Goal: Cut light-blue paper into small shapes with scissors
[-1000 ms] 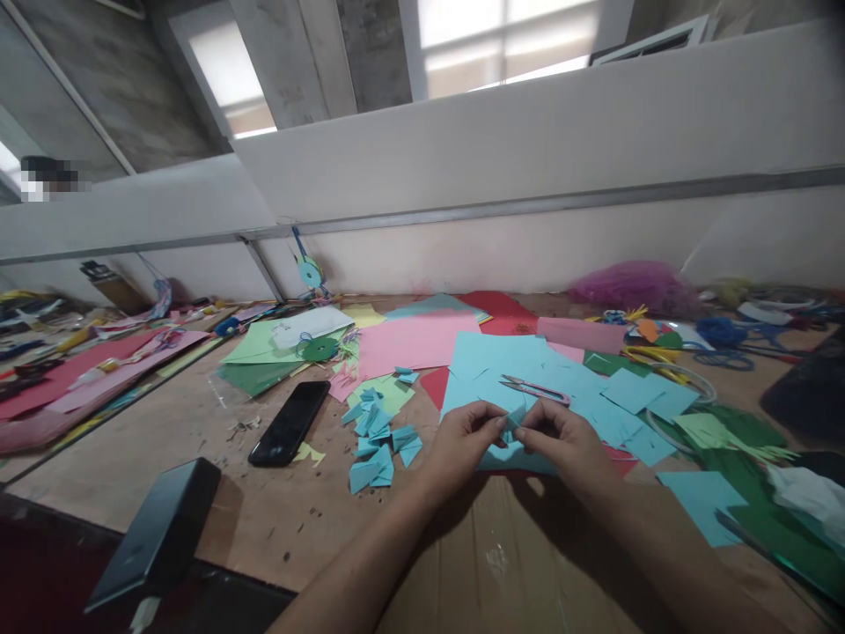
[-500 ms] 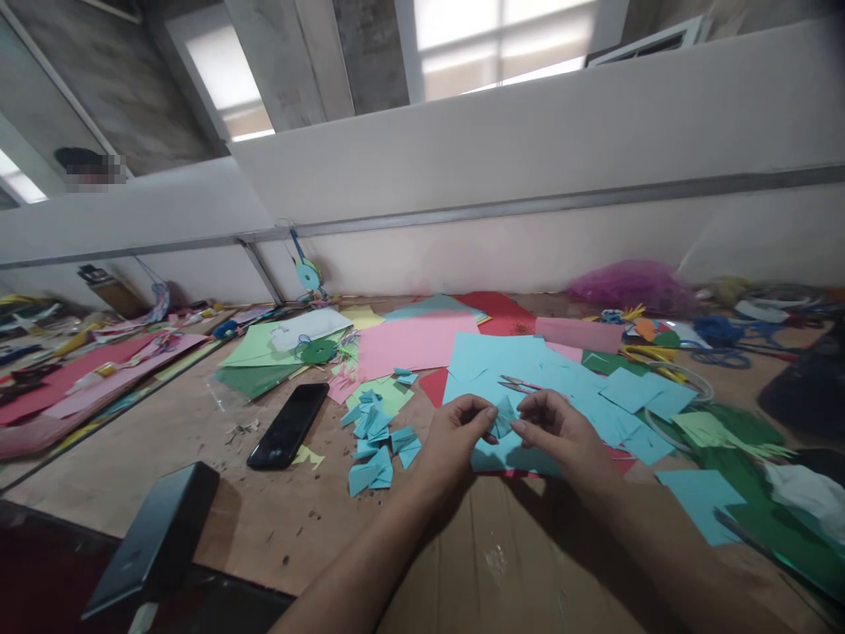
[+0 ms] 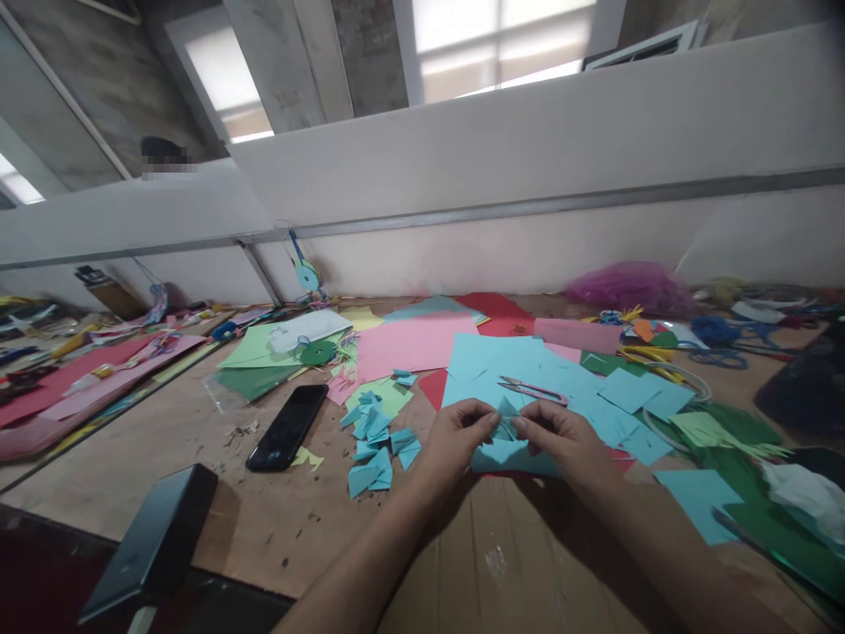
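Comes in from the bottom edge with both bare forearms, angled toward each other and meeting just above the surface (image 3: pixel 264 519). Curls the left hand (image 3: pixel 455 438), knuckles up, thumb and forefinger drawn together at the tip. Mirrors that with the right hand (image 3: pixel 562 438), wrist bent slightly inward. Pinches a folded blue piece (image 3: pixel 506 421) between the two, fingers (image 3: pixel 489 421) of each hand clamped on opposite edges of it, the other fingers tucked loosely underneath. Holds the piece raised a little over a flat blue sheet (image 3: pixel 508 458), right at the near edge of a spread of blue squares (image 3: pixel 620 387).

Just beyond the fingertips, on that blue paper: a pair of thread snips (image 3: pixel 533 388) with pinkish handles, lying flat, apart from both hands. Off to the left of the left hand, near it: a loose pile of folded blue pieces (image 3: pixel 376 438). Further left, a black phone (image 3: pixel 289 426), lying flat. Behind those, a pink sheet (image 3: pixel 413 343) and green sheets (image 3: pixel 260 361). Down in the lower left corner, a dark box (image 3: pixel 155 539) at the near edge of the surface.
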A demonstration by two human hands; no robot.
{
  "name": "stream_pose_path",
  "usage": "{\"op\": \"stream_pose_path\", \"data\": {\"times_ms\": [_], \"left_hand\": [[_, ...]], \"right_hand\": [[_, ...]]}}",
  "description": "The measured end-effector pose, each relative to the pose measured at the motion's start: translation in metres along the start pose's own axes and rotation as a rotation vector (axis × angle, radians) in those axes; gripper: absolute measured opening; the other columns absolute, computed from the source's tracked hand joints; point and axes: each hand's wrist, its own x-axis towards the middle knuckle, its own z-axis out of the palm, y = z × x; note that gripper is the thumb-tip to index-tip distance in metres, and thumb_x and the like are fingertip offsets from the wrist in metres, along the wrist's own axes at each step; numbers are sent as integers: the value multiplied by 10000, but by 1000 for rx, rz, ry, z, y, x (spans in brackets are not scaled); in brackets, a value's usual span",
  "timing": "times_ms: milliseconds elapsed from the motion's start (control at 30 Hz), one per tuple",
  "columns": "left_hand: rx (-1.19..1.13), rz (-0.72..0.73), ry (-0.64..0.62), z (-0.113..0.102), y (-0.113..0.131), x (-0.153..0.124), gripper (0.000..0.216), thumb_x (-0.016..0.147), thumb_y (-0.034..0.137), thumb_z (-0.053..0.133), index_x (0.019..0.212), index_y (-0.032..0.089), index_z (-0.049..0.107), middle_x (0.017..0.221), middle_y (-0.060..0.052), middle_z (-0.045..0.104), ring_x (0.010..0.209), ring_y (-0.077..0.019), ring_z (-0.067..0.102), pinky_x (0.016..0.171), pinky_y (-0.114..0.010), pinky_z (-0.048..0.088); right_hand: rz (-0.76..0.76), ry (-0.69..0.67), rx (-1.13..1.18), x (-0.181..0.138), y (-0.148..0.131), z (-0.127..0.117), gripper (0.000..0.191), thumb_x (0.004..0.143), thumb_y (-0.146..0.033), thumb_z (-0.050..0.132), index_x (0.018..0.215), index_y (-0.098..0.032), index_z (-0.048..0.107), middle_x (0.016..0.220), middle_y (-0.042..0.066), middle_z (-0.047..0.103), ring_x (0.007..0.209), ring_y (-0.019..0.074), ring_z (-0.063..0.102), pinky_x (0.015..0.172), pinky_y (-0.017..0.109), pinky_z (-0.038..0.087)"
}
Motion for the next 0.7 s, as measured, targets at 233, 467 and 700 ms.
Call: {"op": "stream_pose_path", "data": {"times_ms": [233,467,700], "left_hand": [[-137,-33,70,2,3,0,315,655,437,768,725,150,660,697,0,591,619,-118,546,628,-257,465],[-170,-51,48,4,6,-2,327,638,433,786,719,141,660,684,5,592,591,-113,567,606,-246,465],[-193,-100,132,1,8,-2,361,633,458,786,732,145,639,679,13,602,581,-124,619,581,-231,448]], "right_hand": [[12,-106,25,1,10,2,373,736,-539,690,683,-175,632,661,14,621,554,138,536,537,274,441],[-7,-79,6,-1,5,1,363,727,-510,694,619,-181,588,611,6,603,528,141,533,501,268,416],[61,-67,100,-1,8,4,309,687,-480,736,742,-187,655,684,15,621,547,148,554,468,268,423]]}}
